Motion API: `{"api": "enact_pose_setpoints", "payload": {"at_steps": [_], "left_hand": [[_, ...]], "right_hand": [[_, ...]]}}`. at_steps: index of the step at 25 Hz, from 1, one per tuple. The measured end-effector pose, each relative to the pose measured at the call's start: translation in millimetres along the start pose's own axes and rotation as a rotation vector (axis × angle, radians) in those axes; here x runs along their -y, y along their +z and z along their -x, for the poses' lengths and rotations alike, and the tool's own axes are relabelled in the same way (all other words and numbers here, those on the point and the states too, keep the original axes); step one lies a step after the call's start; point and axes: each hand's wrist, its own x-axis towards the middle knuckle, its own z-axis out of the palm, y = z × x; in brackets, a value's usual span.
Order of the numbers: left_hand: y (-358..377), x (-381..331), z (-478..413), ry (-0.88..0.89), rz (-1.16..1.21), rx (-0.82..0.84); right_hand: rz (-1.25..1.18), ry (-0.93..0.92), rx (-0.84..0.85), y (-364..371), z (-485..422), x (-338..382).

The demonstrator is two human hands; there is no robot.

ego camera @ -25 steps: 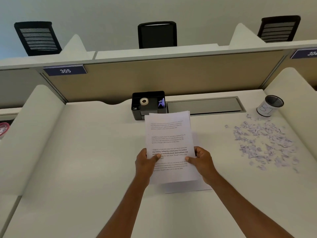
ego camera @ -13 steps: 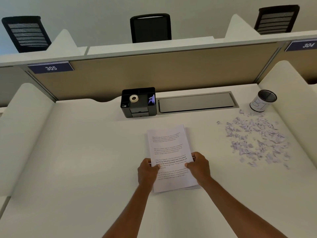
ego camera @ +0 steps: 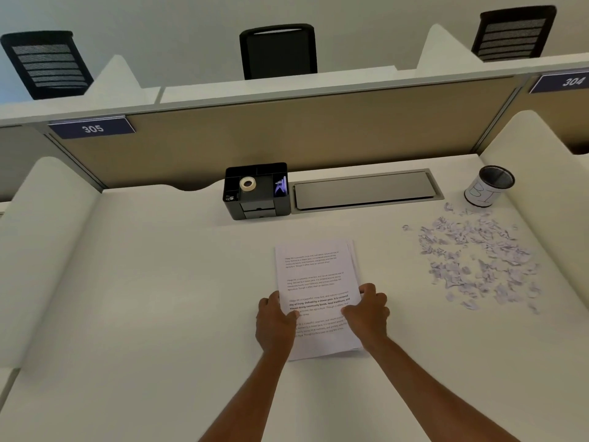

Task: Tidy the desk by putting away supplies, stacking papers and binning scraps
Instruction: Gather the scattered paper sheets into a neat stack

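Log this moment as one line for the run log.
step: stacking papers | left hand: grips paper stack left edge | right hand: grips right edge | scraps: loose on desk, unbinned

I see my left hand (ego camera: 274,320) and right hand (ego camera: 368,317) pinching a stack of printed papers (ego camera: 314,275) by its side edges, lying on the white desk (ego camera: 159,298). Beyond the grip sits a black organizer (ego camera: 256,191). Off to the right of the grip lie torn scraps (ego camera: 478,256) and a labelled cup (ego camera: 489,186).

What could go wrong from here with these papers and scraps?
The paper stack is uneven along its right edge, so sheets may slide apart when the left hand and right hand let go. The scraps lie loose to its right; a quick sweep could scatter them.
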Motion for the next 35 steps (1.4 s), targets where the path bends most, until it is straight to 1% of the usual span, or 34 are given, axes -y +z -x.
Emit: {"api": "enact_pose_setpoints", "payload": {"at_steps": [3, 5, 7, 9, 13, 18, 21, 25, 28, 31, 33, 35], "left_hand": [[-1.3, -1.5, 0.5, 0.008, 0.004, 0.002], [-1.0, 0.3, 0.2, 0.012, 0.005, 0.007], [-0.9, 2.2, -0.1, 0.016, 0.006, 0.008], [-1.5, 3.8, -0.1, 0.017, 0.006, 0.011], [-1.4, 10.5, -3.3, 0.042, 0.006, 0.031], [-16.9, 21.2, -23.6, 0.133, 0.066, 0.051], [-43.8, 13.2, -41.1, 0.196, 0.201, 0.055], [-101.1, -8.4, -63.6, 0.33, 0.398, 0.067], [-143.4, -14.6, -72.1, 0.286, 0.428, 0.173], [-165.5, -4.6, -79.9, 0.282, 0.493, 0.287], [-171.5, 3.2, -79.3, 0.267, 0.594, 0.284], [-174.8, 11.2, -75.6, 0.258, 0.684, 0.263]], "right_hand": [[-0.198, 0.037, 0.061, -3.5, 1.7, 4.6], [-0.266, 0.055, 0.133, -7.4, 1.2, 6.9], [-0.295, 0.06, 0.162, -10.7, -3.3, 3.6], [-0.276, 0.028, 0.153, -16.0, -6.1, 0.9], [-0.281, -0.105, 0.181, -29.4, -4.5, 5.8], [-0.207, -0.299, 0.232, -46.3, 5.2, 30.5], [-0.138, -0.408, 0.261, -55.7, 12.7, 51.5], [0.051, -0.573, 0.3, -62.8, 26.4, 77.1], [0.143, -0.666, 0.32, -63.6, 36.3, 91.5], [0.181, -0.717, 0.33, -60.7, 44.0, 102.6], [0.207, -0.733, 0.319, -60.0, 47.4, 108.4], [0.175, -0.729, 0.316, -63.3, 49.0, 114.0]]}}
